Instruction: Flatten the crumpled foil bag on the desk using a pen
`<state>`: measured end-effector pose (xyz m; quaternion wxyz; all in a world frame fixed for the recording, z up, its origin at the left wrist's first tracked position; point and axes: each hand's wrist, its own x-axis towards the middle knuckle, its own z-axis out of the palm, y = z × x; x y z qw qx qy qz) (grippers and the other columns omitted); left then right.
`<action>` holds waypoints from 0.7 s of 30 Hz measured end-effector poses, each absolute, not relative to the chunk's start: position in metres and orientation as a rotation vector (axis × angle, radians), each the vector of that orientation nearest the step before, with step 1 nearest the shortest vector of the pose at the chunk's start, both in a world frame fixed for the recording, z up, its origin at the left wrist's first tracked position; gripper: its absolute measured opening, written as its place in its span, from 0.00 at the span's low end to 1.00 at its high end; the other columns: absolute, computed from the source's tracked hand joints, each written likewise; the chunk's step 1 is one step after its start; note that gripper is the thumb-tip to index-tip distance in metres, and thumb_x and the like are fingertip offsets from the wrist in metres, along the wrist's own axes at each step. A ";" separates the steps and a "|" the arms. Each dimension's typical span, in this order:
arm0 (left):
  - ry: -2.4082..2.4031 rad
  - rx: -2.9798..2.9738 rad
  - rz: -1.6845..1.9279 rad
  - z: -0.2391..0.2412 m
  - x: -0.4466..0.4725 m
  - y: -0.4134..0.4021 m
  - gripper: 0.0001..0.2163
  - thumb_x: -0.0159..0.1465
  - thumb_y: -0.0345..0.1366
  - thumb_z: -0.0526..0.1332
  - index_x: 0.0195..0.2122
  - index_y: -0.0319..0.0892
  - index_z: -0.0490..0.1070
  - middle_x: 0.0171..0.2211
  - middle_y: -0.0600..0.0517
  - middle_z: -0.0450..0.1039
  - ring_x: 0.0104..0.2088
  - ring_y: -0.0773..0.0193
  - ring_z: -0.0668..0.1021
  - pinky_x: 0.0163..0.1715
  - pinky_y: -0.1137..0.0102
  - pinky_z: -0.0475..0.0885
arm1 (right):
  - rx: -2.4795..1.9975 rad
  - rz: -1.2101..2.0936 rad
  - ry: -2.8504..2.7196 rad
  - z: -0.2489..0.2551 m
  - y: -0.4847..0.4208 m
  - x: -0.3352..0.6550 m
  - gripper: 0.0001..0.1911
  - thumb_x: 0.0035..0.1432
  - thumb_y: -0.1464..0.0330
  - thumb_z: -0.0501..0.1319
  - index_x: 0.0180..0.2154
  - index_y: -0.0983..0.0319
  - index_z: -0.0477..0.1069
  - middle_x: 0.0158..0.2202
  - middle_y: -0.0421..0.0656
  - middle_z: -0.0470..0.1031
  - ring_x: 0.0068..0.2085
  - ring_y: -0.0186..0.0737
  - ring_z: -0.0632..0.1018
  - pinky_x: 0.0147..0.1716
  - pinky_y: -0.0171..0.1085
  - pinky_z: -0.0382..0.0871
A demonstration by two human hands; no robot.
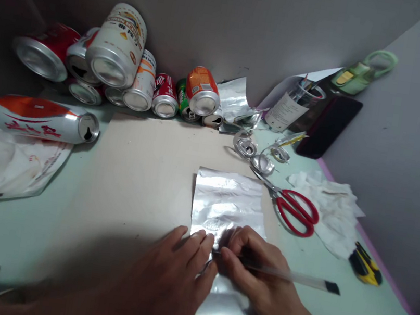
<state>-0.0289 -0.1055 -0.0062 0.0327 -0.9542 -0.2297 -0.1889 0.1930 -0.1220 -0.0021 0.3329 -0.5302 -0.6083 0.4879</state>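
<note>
A shiny aluminium sheet [231,197], cut from a can and slightly wavy, lies on a pale board [145,169]. My left hand [177,273] rests over the sheet's left edge, its fingers stretched out and pressing down on the metal. In my right hand [260,270] is a pen [310,281] with a clear barrel and a black end, pointing to the lower right. Its tip meets the sheet close to my left fingertips, partly hidden by the fingers. Red-handled scissors [296,212] lie to the right of the sheet, slightly parted.
Several drink cans [118,44] are stacked along the wall. One can [42,119] lies on a plastic bag [15,165] at left. Cut can ends [249,146], crumpled tissue [329,207], a yellow-black utility knife [366,264], a pen holder [286,111] and a phone [329,125] occupy the right.
</note>
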 end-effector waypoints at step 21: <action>-0.700 -2.949 -0.548 -0.004 -0.030 -0.106 0.11 0.74 0.34 0.57 0.54 0.37 0.74 0.56 0.41 0.78 0.56 0.51 0.79 0.59 0.58 0.66 | -1.399 1.228 -1.541 -0.004 -0.122 0.193 0.17 0.69 0.60 0.64 0.30 0.57 0.63 0.27 0.37 0.68 0.28 0.37 0.67 0.26 0.37 0.59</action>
